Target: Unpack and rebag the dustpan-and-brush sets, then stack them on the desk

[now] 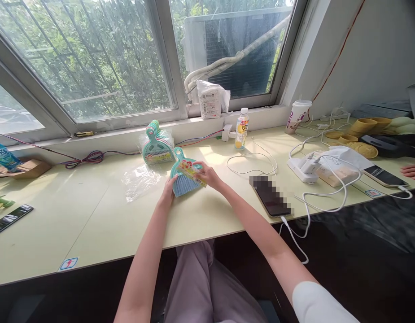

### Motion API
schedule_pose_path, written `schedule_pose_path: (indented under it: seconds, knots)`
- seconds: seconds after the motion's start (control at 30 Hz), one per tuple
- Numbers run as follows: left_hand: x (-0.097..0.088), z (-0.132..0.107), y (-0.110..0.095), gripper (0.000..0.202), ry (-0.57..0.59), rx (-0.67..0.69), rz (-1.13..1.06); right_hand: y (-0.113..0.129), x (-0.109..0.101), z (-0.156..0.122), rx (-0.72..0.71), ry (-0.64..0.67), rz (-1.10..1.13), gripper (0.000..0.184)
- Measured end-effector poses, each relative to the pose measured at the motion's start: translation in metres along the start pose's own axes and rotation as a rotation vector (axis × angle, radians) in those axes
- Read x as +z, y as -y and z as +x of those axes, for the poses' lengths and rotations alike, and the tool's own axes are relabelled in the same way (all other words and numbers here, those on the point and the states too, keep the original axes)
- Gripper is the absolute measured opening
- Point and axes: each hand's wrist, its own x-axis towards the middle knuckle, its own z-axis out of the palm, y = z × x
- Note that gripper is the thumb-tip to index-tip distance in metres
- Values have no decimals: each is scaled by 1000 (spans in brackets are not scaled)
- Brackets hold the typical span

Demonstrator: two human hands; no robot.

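The lower left edge of a small teal dustpan-and-brush set (pixel 184 185) is held in the grip of the left hand (pixel 167 190), the thumb laid along its side and the other fingers mostly hidden. By the right hand (pixel 210 176), a printed card (pixel 191 172) is pinched near its right end, thumb and fingers closed on it; whether it is fastened to the set cannot be told. The card is slanted across the front of the set, and the bristles are left exposed below it. The set is held above the middle of the tabletop (pixel 126 233), tilted, handle toward the far edge.

Just beyond the left hand, a clear plastic bag (pixel 140 179) is spread flat, and behind it a stack of similar sets (pixel 157 148) is stood near the far edge. Toward that edge, right of the hands, a bottle (pixel 241 130) is set upright, with a thin white cable (pixel 251 173) looped before it. A phone (pixel 269 197) is laid by the near edge, plugged into a cord. Farther right, a power strip (pixel 303 169), a tissue pack (pixel 335 172) and a second phone (pixel 385 176) are crossed or bordered by white cords; a lidded cup (pixel 297 117) is placed near the far edge. At the right side, part of another person's hand (pixel 412 172) is seen.
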Motion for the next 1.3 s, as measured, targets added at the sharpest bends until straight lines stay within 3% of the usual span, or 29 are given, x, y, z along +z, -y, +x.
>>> schedule_pose_path:
  seconds: [0.1,0.2,0.4,0.77,0.93,1.07,1.17,1.23,1.3]
  knots:
    - [9,-7,-8,52,31,-47,23,-2,2,-3,13,85,-195,28]
    - [17,-15,-14,47,56,-101,31,-3,-1,-4,27,73,-410,20]
    - [23,-23,-19,50,140,-74,34,-2,-8,-4,57,95,-571,25]
    - [21,-24,-18,57,127,10,176,-3,-9,-5,-11,113,-680,33]
    - [20,-22,-15,55,99,53,183,-7,-7,-5,-7,115,-694,49]
    - [17,-19,-15,52,65,56,135,-1,-6,-8,-69,-10,-680,55]
    - [17,-18,-15,53,12,92,79,3,-2,-8,-34,-224,-570,62]
    - [17,-17,-16,54,-26,130,48,3,5,-7,58,-388,-371,74]
    - [18,-17,-17,55,-58,165,23,-1,13,-6,170,-444,-39,82]
